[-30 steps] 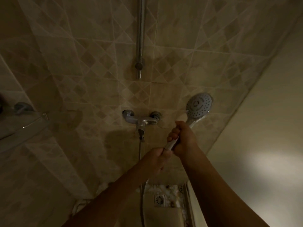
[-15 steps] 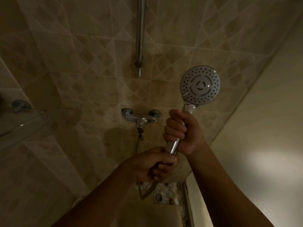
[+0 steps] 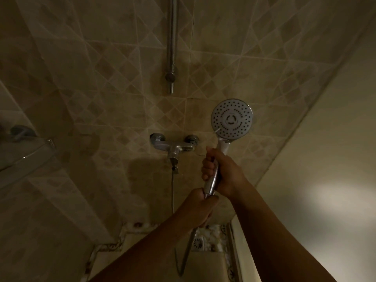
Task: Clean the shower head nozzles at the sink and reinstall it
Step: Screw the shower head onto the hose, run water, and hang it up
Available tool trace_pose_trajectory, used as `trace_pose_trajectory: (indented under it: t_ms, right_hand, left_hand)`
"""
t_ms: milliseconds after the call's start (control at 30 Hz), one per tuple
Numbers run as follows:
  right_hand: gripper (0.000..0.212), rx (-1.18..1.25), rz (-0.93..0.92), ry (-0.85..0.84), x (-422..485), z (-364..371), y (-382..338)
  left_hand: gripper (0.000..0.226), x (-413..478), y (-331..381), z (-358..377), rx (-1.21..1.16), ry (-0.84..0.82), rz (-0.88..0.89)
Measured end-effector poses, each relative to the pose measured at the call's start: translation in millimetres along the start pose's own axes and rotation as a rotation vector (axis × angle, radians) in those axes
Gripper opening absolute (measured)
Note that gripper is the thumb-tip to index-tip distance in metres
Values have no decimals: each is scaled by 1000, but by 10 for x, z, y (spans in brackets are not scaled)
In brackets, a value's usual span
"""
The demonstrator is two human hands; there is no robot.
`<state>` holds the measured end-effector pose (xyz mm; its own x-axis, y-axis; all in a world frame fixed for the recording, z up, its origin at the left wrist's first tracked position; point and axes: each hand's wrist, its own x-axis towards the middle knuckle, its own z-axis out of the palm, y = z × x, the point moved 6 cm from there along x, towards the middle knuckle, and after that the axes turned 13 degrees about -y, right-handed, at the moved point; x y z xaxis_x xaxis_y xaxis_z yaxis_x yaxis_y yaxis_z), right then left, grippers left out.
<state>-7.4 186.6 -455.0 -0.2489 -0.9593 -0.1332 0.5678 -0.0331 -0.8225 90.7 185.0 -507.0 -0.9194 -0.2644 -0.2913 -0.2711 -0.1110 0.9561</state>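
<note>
The white round shower head (image 3: 232, 119) faces me with its dotted nozzle plate, held upright in front of the tiled wall. My right hand (image 3: 221, 171) is wrapped around its chrome handle. Just below, my left hand (image 3: 200, 208) is closed on the handle's lower end, where the metal hose (image 3: 188, 251) joins it. The hose hangs down in a loop and runs up to the chrome mixer tap (image 3: 174, 148) on the wall. The joint itself is hidden inside my left fist.
A chrome riser rail (image 3: 172, 43) runs up the wall above the tap. A glass corner shelf (image 3: 24, 153) sticks out at the left. A floor drain (image 3: 198, 243) lies below, next to a plain wall or door on the right (image 3: 325, 139).
Both hands stay on the handle and hose end. The shower head has swung slightly, its face still toward me; earlier it rose from a lower, tilted position.
</note>
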Motion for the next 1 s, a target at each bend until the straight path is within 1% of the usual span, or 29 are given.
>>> trace_pose_trajectory:
  t_ms: [67, 167, 233, 300, 367, 433, 533, 600, 733, 833, 900, 1000]
  right_hand:
    - [30, -78, -8, 69, -1, -48, -3]
    - [28, -147, -95, 199, -14, -149, -26]
    - [24, -154, -159, 266, -18, -233, -59]
    - [29, -107, -174, 281, -20, -332, -56]
    - [38, -75, -163, 230, 0, -418, -57]
    - [43, -56, -137, 137, 5, -494, -39]
    - [39, 33, -89, -19, 35, -543, 10]
    - [37, 127, -73, -62, 61, -557, 40]
    - [41, 344, -67, -81, 162, -651, 127]
    - [33, 326, -53, -25, 254, -735, 228]
    - [32, 304, -33, 47, 330, -752, 327]
    - [32, 184, 4, 230, 409, -785, 459]
  left_hand:
    - [29, 51, 2, -9, 8, 47, -7]
    - [28, 151, 35, 33, 18, 61, -6]
    - [26, 226, 34, 68, 28, 68, -16]
    - [26, 291, -7, 95, 7, 75, -32]
    - [24, 333, -38, 126, -35, 54, -42]
    - [21, 356, -87, 173, -121, 10, -58]
    - [19, 375, -152, 227, -234, -44, -94]
    - [20, 413, -191, 230, -271, -94, -111]
    - [32, 548, -304, 191, -372, -303, -150]
    - [24, 657, -451, 97, -397, -399, -216]
    - [16, 715, -548, 8, -366, -439, -229]
    - [31, 808, -692, -210, -255, -472, -242]
